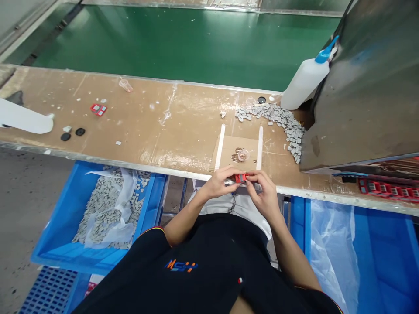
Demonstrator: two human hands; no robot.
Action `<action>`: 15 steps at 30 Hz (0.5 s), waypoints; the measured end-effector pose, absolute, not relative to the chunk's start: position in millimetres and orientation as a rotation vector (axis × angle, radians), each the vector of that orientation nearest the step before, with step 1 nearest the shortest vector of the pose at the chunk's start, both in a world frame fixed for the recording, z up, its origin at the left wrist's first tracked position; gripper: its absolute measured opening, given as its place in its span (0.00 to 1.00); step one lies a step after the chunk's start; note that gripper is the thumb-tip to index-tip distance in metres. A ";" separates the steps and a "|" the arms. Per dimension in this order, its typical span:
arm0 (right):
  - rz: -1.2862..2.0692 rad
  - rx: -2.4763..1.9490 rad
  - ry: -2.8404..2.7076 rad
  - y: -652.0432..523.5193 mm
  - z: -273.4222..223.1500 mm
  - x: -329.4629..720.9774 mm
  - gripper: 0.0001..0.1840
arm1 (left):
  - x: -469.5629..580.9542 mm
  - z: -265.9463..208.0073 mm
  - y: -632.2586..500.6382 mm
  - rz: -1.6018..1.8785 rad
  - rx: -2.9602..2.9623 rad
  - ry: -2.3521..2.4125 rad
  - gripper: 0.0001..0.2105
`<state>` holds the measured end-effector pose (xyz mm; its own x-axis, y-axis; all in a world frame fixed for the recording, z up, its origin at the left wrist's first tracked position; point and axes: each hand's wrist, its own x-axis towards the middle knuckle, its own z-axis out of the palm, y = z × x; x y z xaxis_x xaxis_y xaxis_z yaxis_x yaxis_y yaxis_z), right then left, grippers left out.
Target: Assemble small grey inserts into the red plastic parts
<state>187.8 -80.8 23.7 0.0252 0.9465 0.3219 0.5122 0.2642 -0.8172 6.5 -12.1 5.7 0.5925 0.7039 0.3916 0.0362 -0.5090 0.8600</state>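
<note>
A small red plastic piece with a grey part in it sits between my two hands at the table's front edge. My left hand pinches its left end, and my right hand has thumb and fingers closed on its right end. Just beyond the hands lies a cardboard pad flanked by two white strips. On that pad rests a small clear cup with a thin stick across it, beside brown marks. Fingers partly cover the red piece, so its exact kind is hidden.
Small grey pieces are heaped at the right, by a white squeeze bottle with a blue nozzle. A metal cabinet stands at far right. Red pieces sit beneath it. Blue bins flank me; a green belt runs behind.
</note>
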 end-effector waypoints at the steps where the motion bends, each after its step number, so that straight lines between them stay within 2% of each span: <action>1: 0.605 -1.360 -1.653 -79.2 25.0 189.5 0.04 | 6.5 4.5 -10.4 0.949 1.952 0.582 0.14; 11: 0.684 -1.356 -1.712 -67.3 15.1 192.5 0.08 | 2.3 -5.9 -4.2 0.890 1.994 0.507 0.13; 15: 0.694 -1.377 -1.715 -70.9 16.0 194.3 0.05 | -0.8 -5.6 -2.5 0.855 1.954 0.516 0.14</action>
